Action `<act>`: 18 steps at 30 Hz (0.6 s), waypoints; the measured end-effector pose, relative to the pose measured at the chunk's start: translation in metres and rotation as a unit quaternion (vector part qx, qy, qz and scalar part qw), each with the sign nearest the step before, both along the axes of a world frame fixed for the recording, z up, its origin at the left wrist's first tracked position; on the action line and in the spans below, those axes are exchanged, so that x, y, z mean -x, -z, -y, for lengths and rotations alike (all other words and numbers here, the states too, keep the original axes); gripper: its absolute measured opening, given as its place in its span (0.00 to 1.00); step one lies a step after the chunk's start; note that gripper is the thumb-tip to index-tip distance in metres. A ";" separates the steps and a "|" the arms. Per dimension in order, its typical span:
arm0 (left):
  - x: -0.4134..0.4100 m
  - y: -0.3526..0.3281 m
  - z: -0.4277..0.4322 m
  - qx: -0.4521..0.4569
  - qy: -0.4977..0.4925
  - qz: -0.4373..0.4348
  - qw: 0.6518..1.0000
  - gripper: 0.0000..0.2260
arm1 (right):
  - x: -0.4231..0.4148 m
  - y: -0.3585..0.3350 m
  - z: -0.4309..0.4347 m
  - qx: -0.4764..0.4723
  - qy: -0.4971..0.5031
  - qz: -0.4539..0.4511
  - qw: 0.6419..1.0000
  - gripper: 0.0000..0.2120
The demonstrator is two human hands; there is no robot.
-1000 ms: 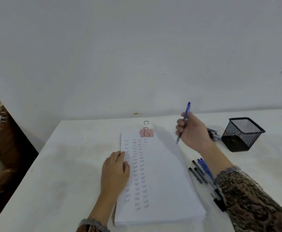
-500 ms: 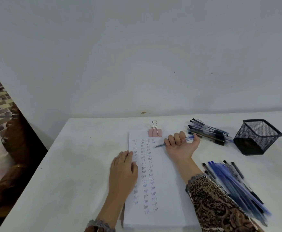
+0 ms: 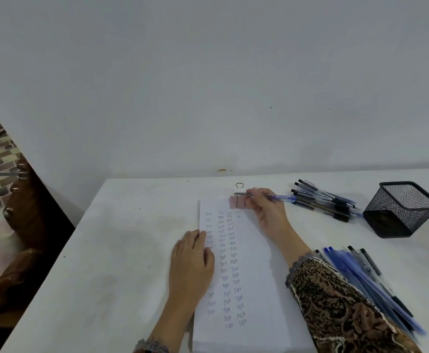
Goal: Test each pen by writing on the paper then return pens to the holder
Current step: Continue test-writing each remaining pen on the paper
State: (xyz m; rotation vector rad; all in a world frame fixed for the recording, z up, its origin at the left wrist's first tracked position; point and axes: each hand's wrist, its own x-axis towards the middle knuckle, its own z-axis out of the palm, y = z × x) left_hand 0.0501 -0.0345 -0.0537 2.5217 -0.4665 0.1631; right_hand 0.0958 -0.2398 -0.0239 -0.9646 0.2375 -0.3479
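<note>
The left hand (image 3: 191, 261) lies flat with its fingers straight and together, and it presses on the left edge of the paper stack (image 3: 259, 263). The sheet on top carries columns of small handwritten words. The right hand (image 3: 267, 210) is at the top of the paper and pinches a blue pen (image 3: 282, 198) between thumb and curled fingers. The pen is nearly level and its point is directed to the left, just at the pink binder clip (image 3: 237, 202); I cannot tell if the point touches anything. On the white counter (image 3: 119, 250), a heap of pens (image 3: 323, 202) lies to the right of this hand, touching the black mesh holder (image 3: 402, 208). One more heap, mostly blue pens (image 3: 361, 281), lies beside the patterned sleeve (image 3: 335, 307).
</note>
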 end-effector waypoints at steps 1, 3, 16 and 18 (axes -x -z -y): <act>0.000 0.000 0.000 -0.003 0.000 0.000 1.000 0.19 | -0.001 0.003 0.000 0.023 0.004 -0.003 1.000 0.08; -0.001 0.001 0.000 -0.002 -0.005 0.005 1.000 0.20 | -0.002 0.005 -0.001 0.084 -0.003 -0.024 0.996 0.14; -0.001 0.005 0.002 -0.004 -0.021 0.015 1.000 0.25 | -0.007 0.020 -0.012 0.263 0.023 -0.059 0.963 0.25; -0.001 0.004 0.002 -0.004 -0.021 0.016 1.000 0.25 | -0.007 0.021 -0.013 0.261 0.004 -0.057 0.964 0.23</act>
